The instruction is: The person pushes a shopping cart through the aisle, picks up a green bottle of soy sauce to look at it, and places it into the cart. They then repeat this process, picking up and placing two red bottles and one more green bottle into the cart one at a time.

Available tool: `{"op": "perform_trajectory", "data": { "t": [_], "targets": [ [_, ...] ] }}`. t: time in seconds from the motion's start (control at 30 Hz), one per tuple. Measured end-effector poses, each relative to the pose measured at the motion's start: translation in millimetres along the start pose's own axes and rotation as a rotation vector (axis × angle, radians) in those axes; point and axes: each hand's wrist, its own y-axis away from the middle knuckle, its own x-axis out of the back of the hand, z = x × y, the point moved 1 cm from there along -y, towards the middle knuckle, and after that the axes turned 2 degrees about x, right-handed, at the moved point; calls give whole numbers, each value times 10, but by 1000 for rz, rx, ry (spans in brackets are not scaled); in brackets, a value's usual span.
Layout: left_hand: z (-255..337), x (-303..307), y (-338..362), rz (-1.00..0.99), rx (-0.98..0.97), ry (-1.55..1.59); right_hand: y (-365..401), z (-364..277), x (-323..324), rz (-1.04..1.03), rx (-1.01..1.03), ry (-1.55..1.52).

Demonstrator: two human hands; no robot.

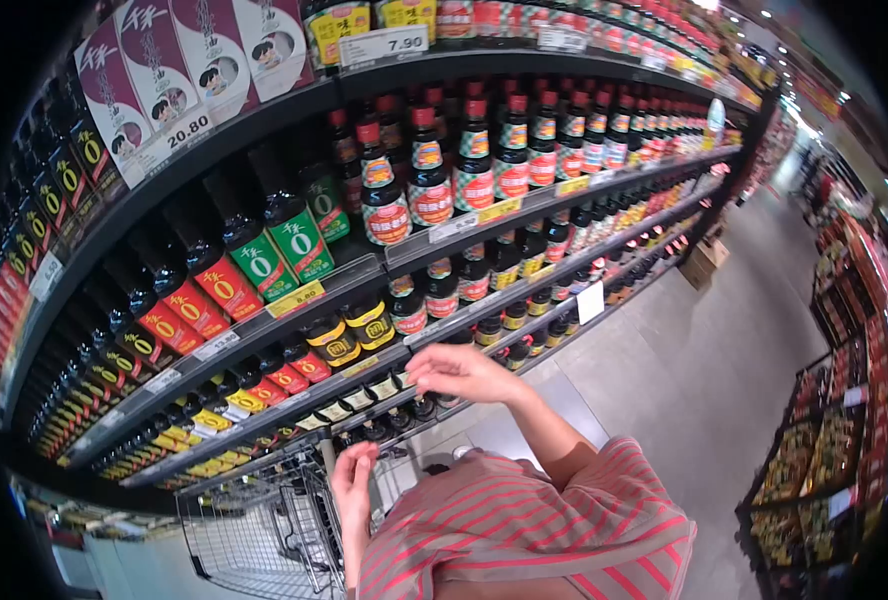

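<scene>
Striped shirt (pixel 534 520) lies below dark bottles (pixel 372 325) with black-yellow labels (pixel 337 347).

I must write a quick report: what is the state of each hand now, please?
Left hand: loosely open, nothing visibly held.
Right hand: loosely open, nothing visibly held.

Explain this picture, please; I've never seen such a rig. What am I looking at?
There is no machine here: just a person's bare right hand and left hand. The one picture comes from a head-worn camera looking forward and down, so the striped shirt shows too. Ahead, bottles stand on shop shelves. The right hand is before the lower shelves; the left is beside a wire shopping cart, perhaps touching it. I see nothing held.
</scene>
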Motion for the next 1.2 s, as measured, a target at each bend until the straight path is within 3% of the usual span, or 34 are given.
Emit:
{"op": "perform_trajectory", "data": {
  "t": [0.2,0.33,0.4,0.67,0.9,1.2],
  "targets": [
    [-437,403,401,10,82,54,232,131,-487,-43,-18,205],
    [-451,351,589,-70,176,48,415,110,-623,-9,5,128],
    [-426,328,609,-120,161,8,505,104,-660,33,-96,72],
    [-652,402,670,-195,109,-70,593,243,-908,18,-83,13],
    [-613,146,700,-233,101,-79,1160,51,-811,44,-143,73],
    [-370,-638,1036,-480,150,-278,2378,221,-674,326,-252,-32]
  ]
}}
